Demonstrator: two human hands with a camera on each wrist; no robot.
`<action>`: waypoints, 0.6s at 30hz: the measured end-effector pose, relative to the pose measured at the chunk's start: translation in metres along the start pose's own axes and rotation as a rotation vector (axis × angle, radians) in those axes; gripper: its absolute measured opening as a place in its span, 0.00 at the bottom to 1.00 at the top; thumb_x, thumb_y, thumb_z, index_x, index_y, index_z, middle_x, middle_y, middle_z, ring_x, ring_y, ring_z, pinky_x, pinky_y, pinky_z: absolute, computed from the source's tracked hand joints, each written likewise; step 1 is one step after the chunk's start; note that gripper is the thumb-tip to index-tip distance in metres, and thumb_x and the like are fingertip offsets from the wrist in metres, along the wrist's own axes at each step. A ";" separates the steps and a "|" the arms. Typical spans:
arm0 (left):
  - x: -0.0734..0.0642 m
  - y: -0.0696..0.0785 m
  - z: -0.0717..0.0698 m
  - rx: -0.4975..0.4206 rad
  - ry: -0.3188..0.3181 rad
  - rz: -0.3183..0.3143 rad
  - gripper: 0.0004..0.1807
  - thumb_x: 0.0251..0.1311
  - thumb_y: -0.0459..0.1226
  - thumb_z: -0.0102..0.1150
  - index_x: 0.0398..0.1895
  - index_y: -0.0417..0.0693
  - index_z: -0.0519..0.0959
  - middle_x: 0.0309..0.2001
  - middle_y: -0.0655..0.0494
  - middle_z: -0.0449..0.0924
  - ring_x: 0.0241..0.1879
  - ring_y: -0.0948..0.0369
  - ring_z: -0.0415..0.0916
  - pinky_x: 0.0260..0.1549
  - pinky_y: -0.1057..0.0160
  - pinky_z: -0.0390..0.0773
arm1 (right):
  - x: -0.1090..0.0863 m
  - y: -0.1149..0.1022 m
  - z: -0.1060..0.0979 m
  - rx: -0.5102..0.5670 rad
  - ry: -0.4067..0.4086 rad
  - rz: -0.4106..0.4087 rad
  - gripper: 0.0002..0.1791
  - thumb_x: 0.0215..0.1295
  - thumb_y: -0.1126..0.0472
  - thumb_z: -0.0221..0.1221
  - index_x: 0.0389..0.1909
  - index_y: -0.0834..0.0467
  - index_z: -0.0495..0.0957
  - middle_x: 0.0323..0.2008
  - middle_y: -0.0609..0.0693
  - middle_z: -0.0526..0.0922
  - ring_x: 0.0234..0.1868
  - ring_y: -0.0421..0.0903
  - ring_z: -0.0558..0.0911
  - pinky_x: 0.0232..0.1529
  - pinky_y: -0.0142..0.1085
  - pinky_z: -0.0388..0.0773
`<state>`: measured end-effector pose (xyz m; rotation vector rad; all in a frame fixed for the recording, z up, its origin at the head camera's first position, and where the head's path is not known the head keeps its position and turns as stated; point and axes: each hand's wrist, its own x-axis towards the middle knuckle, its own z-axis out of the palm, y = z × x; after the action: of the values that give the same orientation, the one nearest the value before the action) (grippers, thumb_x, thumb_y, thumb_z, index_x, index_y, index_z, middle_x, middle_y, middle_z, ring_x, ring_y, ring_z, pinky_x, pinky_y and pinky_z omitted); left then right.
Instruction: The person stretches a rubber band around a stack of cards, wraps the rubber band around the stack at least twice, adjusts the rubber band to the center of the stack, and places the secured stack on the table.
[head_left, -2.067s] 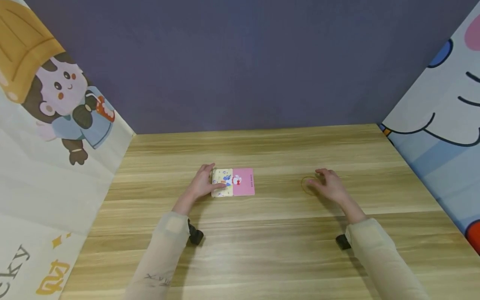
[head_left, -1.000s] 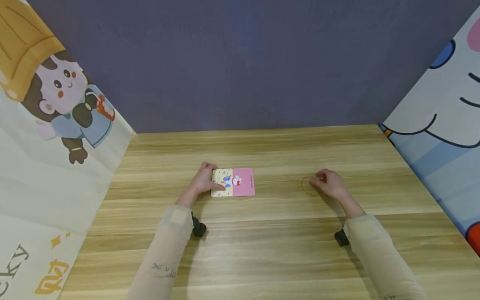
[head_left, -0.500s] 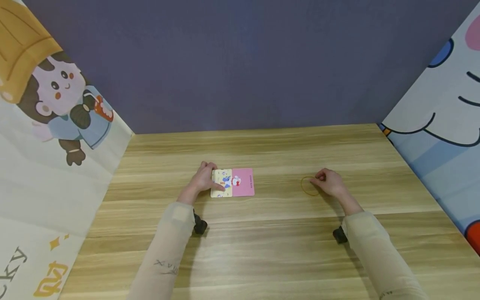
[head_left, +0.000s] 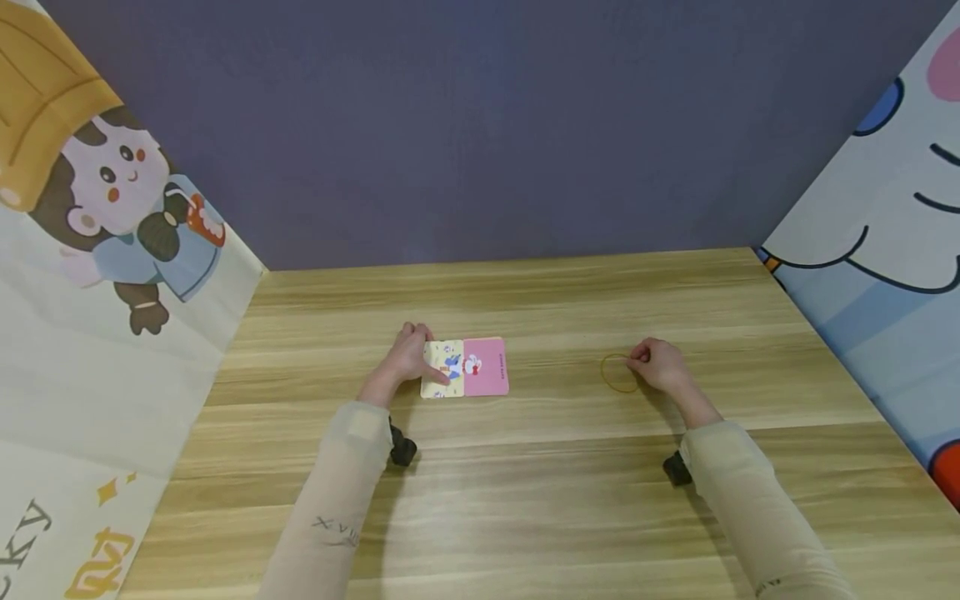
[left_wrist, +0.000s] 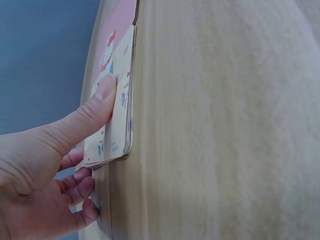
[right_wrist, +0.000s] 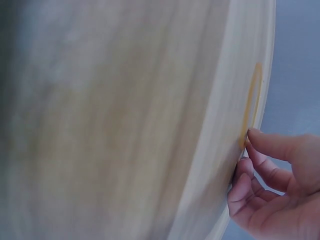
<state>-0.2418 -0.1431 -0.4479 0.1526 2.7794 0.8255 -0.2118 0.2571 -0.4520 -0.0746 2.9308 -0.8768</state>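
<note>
A small notebook (head_left: 486,367) lies on the table, one half cream with little printed figures, the other pink with a white cartoon character. My left hand (head_left: 406,360) grips its left end, thumb across the cream half and fingers at the outer edge. In the left wrist view, layered sheets of the notebook (left_wrist: 120,100) show rounded corners, slightly parted near the fingers. Further right, my right hand (head_left: 660,367) pinches a thin yellow rubber band (head_left: 602,372) between thumb and forefinger. The right wrist view shows the rubber band (right_wrist: 258,75) as a narrow loop stretching away from the fingertips.
The wood-grain table (head_left: 525,500) meets a dark blue-grey panel (head_left: 480,133) at the back. Cartoon-printed sheets stand at the left (head_left: 67,375) and right (head_left: 862,275). A black wrist camera (head_left: 402,450) sits under the left cuff, another black camera (head_left: 677,469) under the right.
My left fingers have curled in against the notebook's edge. My right thumb and forefinger, apart at first, have come together on the rubber band. The notebook has barely shifted.
</note>
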 end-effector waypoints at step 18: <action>-0.002 -0.002 0.003 -0.058 0.027 0.063 0.46 0.19 0.41 0.78 0.45 0.38 0.60 0.41 0.44 0.64 0.44 0.50 0.62 0.52 0.56 0.68 | -0.001 -0.003 -0.002 -0.036 -0.032 0.040 0.10 0.59 0.64 0.54 0.29 0.70 0.76 0.27 0.59 0.78 0.30 0.54 0.75 0.32 0.44 0.74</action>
<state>-0.2389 -0.1439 -0.4509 0.2220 2.7849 0.9293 -0.2107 0.2555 -0.4489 -0.0320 2.9078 -0.8099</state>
